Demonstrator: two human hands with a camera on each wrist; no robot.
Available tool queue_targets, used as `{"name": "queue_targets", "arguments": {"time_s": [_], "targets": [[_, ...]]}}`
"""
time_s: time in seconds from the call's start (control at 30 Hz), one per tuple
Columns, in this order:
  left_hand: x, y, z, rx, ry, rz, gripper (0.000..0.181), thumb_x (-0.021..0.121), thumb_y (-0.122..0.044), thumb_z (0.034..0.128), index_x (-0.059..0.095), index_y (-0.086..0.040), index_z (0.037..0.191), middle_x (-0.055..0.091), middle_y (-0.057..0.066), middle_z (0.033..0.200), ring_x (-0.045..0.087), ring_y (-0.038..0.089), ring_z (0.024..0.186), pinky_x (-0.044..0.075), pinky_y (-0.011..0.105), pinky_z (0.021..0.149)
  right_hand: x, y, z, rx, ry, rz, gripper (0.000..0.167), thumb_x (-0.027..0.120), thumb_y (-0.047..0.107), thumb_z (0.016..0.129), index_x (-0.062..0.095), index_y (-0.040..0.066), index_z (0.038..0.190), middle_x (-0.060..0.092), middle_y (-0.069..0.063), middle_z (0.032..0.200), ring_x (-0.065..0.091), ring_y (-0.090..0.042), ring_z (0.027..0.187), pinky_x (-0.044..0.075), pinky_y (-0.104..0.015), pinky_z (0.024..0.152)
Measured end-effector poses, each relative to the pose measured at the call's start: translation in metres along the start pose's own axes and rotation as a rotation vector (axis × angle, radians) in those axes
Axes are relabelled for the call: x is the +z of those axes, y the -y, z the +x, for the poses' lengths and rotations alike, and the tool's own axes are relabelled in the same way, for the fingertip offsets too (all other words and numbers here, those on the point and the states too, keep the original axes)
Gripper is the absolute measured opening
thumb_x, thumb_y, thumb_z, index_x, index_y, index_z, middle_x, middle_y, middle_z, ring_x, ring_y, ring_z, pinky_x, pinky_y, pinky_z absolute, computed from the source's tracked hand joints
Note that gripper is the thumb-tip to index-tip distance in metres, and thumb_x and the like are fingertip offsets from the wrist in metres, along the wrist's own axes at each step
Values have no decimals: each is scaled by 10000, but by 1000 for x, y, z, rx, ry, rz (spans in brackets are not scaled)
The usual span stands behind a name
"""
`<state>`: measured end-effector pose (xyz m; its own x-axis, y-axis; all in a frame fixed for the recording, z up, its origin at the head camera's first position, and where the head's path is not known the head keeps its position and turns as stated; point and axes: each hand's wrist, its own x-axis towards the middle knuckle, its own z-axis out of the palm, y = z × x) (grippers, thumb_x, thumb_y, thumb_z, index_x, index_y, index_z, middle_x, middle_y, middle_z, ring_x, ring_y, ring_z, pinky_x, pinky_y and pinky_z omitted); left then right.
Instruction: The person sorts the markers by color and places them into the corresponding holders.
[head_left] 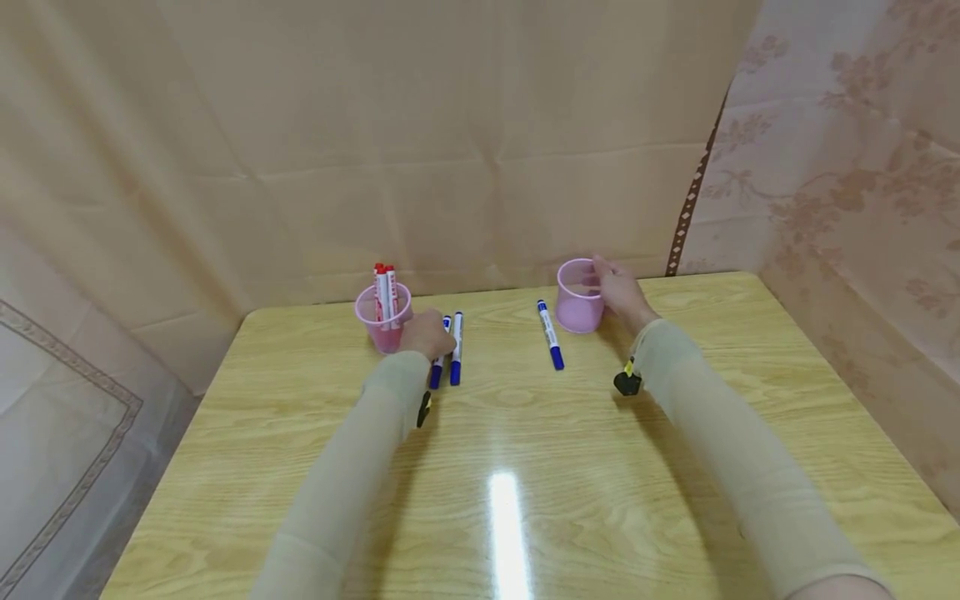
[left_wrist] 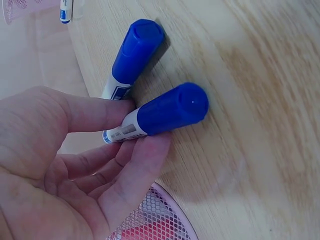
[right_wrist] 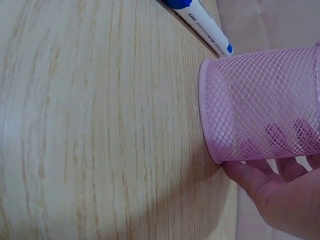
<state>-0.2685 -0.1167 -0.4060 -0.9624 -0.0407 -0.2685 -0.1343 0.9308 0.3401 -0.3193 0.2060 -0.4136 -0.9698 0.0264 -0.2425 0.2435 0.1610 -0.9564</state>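
Far on the worktop [head_left: 585, 450], the left hand [head_left: 427, 335] pinches a marker [left_wrist: 172, 111] beside a second marker [left_wrist: 136, 50]; to the right, the right hand [head_left: 624, 298] has its grip curled round a cup [head_left: 579, 317].

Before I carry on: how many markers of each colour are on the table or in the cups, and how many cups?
Blue-capped markers: 3
Red-capped markers, as far as visible: 3
Pink mesh cups: 2
Total: 8
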Motion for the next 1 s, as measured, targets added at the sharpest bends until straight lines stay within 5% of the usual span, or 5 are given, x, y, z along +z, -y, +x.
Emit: {"name": "queue_targets", "arguments": {"time_s": [0.33,0.7,1.0], "targets": [[-1,-2,0,-8,37,14,133,695,-157,888,641,-39,915,625,92,842,582,213,676,496,301,583,1,0,2,-4,7,-5,642,278,492,1097,418,25,1513,471,-213,1503,455,-376,1372,384,-478,1122],[-13,-12,-11,77,38,42,164,663,-151,900,653,-22,999,648,121,944,591,267,810,495,353,701,0,1,-3,-20,-8,-27,629,282,491,1096,471,28,1477,516,-198,1466,501,-358,1329,444,-437,1064],[-21,-15,-5,34,132,-28,150,623,-135,907,619,-34,1018,660,112,881,598,203,632,480,271,517,0,4,-4,9,15,-5,641,278,492,1095,411,28,1519,468,-205,1509,444,-369,1381,370,-475,1132]]}}
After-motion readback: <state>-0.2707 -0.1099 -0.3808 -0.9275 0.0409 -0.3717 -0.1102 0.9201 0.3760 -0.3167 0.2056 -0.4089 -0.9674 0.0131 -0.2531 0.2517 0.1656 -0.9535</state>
